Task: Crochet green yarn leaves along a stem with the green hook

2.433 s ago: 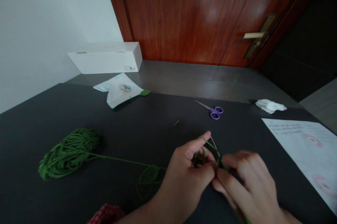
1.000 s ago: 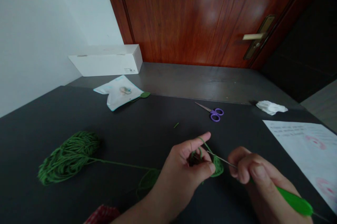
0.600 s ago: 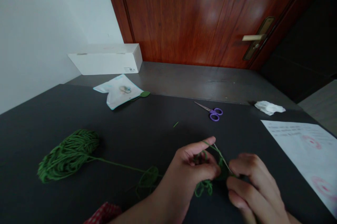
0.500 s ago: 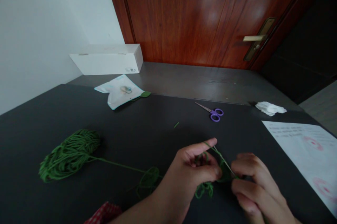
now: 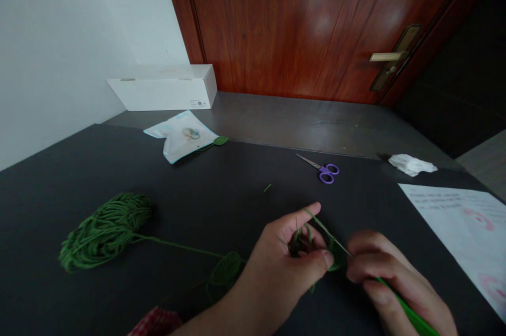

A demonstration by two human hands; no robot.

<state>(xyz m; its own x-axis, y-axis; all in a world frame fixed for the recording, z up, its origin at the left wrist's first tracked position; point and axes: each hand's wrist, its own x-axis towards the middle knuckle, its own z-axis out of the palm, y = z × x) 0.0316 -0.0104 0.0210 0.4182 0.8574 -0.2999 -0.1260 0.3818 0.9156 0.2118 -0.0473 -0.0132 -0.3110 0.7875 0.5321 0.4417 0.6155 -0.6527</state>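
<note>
Grip, left hand (image 5: pixel 282 267): thumb and fingers are pinching a small green yarn piece (image 5: pixel 335 261), its visible part lying just beyond the thumb tip, between the two hands; loops of yarn are showing inside the curled fingers. The raised index finger is bearing a green strand (image 5: pixel 317 219), which is slanting down toward the piece.

Grip, right hand (image 5: pixel 395 278): fingers are clamping a hook (image 5: pixel 411 315), green-handled, its thin metal shaft pointing at the piece and meeting the strand; its tip is too blurred to tell.

Beside the left forearm: one loose coil (image 5: pixel 226 268), green. Farther left, a large green skein (image 5: pixel 105 230) is lying on the dark table (image 5: pixel 190 183), a strand running from it to the coil.

Beyond the hands: one yarn snippet (image 5: pixel 268 187); one pair of scissors (image 5: pixel 324 171), purple-handled, blades pointing away to the left.

Right side: a printed sheet (image 5: pixel 454 215) and crumpled white tissue (image 5: pixel 411 165).

Far left: a white packet (image 5: pixel 184 138), a green leaf shape (image 5: pixel 221 140) touching its corner; behind, a long white box (image 5: pixel 166 92).
</note>
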